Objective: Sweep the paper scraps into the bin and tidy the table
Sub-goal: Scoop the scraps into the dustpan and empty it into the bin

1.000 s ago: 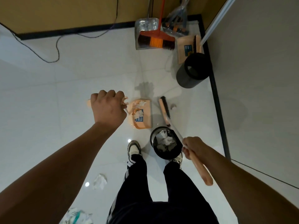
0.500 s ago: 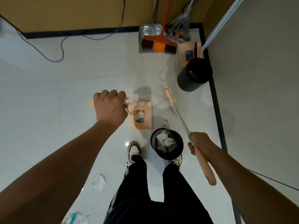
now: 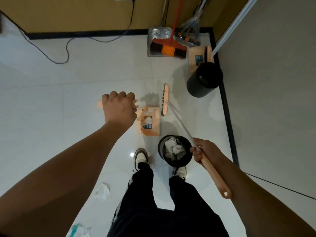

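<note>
dustpan [image 3: 151,123] just beside left hand [image 3: 119,108]

- You wear black trousers [image 3: 164,211] w/ a white side stripe.
- Sneakers [image 3: 140,157]: white & black.
- Both forearms bare, no sleeves visible.

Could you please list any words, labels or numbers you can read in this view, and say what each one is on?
No text is readable.
Dustpan: blue label, print too blurred to read.
Second dustpan by the far bin: blue label, also too small and blurred.
</note>
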Demonstrator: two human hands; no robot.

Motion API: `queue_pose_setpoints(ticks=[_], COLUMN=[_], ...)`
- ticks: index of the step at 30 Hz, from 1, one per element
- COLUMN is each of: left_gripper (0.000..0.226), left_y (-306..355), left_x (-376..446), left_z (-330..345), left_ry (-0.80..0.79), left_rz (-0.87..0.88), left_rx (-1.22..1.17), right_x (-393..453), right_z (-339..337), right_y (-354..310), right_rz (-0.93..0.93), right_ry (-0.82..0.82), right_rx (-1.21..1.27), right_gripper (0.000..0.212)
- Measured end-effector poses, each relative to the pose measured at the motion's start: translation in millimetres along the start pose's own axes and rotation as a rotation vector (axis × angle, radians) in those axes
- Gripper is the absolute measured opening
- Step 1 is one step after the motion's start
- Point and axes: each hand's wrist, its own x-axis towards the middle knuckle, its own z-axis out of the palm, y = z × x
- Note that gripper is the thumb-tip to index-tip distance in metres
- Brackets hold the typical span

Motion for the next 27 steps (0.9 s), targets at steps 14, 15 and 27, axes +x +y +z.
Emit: queue_pose_setpoints(ticks=[14, 15, 27], left_gripper=[0.017, 0.017, 0.027], left_y=[4.8, 11.1, 48.1], left_x=[-247.0, -267.2, -541.3], left_z=[-27.8, -32.0, -52.5], left_ry=[0.037, 0.037, 0.043], left_rz=[-0.717, -0.795, -1.458], left_rx=[-0.194, -0.228, -0.304], right_x=[-12.8, -15.6, -53.7], right_z=[-23.4, -24.1, 10.3], right_y=[32.8, 42.6, 189.8], right_rz=[-0.153, -0.151, -0.188], right_ry=[0.183, 0.178, -0.035], right_rx=[-0.739, -0.789, -1.417], right_gripper=[0.017, 0.014, 0.011])
